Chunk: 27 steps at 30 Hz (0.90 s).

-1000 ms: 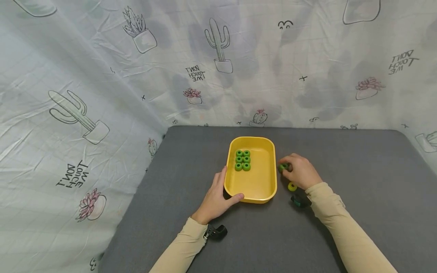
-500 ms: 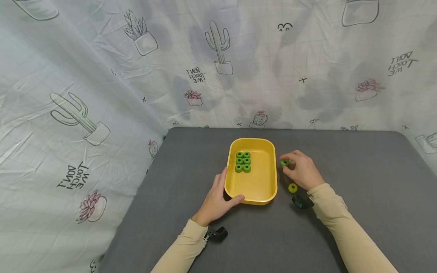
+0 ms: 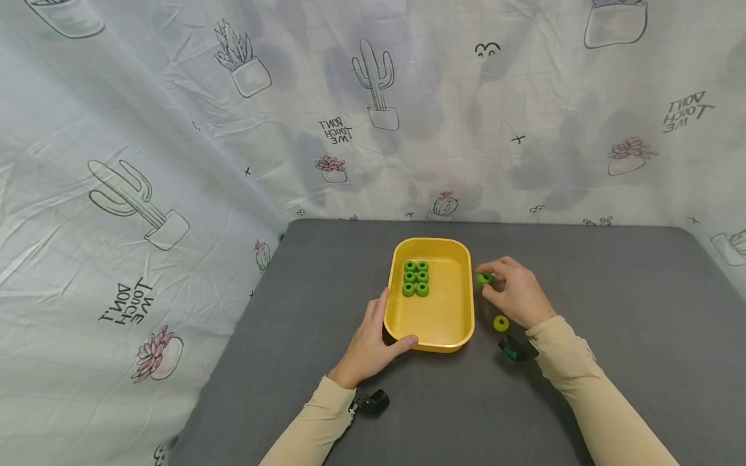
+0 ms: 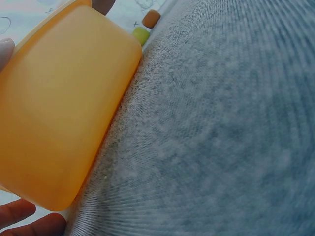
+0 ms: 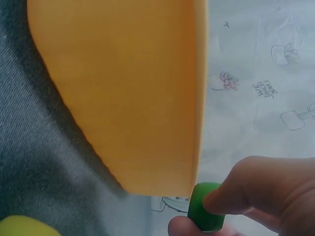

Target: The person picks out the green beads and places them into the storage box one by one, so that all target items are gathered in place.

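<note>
Near the middle of the table stands a yellow tray [image 3: 434, 323], with several green beads [image 3: 422, 289] in two columns at its left. My left hand [image 3: 368, 346] holds the tray's near left corner, fingers along the left side and thumb at the front wall. Just right of the tray, my right hand [image 3: 515, 291] pinches another green bead [image 5: 205, 206] between thumb and fingers, close to the tray's rim in the right wrist view. A yellow bead [image 3: 501, 323] lies on the table below that hand.
The grey table [image 3: 449, 408] meets a cactus-print cloth [image 3: 466, 162] at the back and left. A small orange-brown piece [image 4: 151, 18] shows beyond the yellow bead in the left wrist view. Black wrist cameras [image 3: 373, 402] sit below both wrists.
The right hand has lifted slightly, with the green bead between its fingertips, and drawn clear of the yellow bead. The left hand keeps its place at the tray. The head view has tilted a little.
</note>
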Available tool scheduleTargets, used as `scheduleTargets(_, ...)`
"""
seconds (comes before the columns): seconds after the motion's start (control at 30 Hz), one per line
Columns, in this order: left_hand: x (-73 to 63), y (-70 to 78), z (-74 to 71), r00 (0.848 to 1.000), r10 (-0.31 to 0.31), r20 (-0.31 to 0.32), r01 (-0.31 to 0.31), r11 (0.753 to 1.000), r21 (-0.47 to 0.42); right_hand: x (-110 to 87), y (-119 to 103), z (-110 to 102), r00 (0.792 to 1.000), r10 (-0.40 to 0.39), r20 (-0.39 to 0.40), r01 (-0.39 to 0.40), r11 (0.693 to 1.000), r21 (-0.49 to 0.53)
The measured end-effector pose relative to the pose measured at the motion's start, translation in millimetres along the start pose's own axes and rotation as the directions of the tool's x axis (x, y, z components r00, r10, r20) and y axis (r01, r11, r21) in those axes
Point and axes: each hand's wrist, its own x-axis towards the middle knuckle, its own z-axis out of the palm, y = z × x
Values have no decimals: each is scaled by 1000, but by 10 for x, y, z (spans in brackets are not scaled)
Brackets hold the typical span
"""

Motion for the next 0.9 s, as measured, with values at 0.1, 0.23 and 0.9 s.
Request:
scheduleTargets(0.1, 2, 2, 2, 1000, 9, -2, -9, 1000, -2, 1, -23, -6, 1000, -11, 0, 11, 1000, 10)
scheduleTargets(0.23, 2, 0, 3, 1000, 13, -5, -13, 1000, -1, 7, -64, -13, 1000, -27, -2, 27, 1000, 11)
scheduleTargets(0.9, -17, 29, -4, 1000, 3, -5, -3, 1000, -3, 87, -405, 93, 995, -96, 28, 95, 994, 48)
